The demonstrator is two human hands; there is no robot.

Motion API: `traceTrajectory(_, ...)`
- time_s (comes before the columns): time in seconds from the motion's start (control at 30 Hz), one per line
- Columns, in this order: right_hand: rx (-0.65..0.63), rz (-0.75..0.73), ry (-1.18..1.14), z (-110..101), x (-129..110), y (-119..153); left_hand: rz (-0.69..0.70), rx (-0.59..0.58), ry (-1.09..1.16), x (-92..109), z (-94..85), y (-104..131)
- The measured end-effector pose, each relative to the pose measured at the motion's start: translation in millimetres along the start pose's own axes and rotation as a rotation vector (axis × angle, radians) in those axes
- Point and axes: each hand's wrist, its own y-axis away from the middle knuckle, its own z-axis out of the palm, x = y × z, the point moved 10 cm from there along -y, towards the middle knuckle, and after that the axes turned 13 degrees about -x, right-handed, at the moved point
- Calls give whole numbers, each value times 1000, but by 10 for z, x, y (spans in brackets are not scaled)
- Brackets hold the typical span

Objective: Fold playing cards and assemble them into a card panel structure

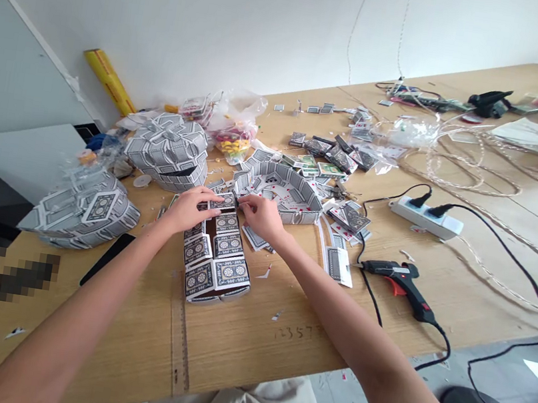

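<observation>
A long box covered in dark patterned playing cards [229,246] lies on the wooden table in front of me, with narrow gaps between some of its top cards. My left hand [190,207] rests on the upper left part of this box, fingers spread over the cards. At the box's far right corner is my right hand [261,216], its fingers pinched together; what they hold, if anything, is too small to tell. Just behind my right hand stands an open tray made of cards [292,213], with loose cards inside.
Two card-covered shapes [169,146] [88,211] sit at the left, near a dark phone [106,258]. A glue gun [401,282], its cable and a power strip [425,218] lie right. Card packs [341,157] are behind the tray; a ruler [181,343] lies near the front edge.
</observation>
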Motion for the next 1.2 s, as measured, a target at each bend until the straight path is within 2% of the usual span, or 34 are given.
traceTrajectory(0.17,-16,-7,65,-7,-48,-15,-4,-7,11,-31,15,-5)
traceTrajectory(0.5,-134,-87,220,106,-247,-65,5,-40,2,9,30,-45)
traceTrajectory(0.8,-142,-82,271,72,-248,-63,29,-36,-22,32,-8,-38)
traceTrajectory(1.2,-168,-51,295,120,-256,-53,29,-82,-71,88,71,-117)
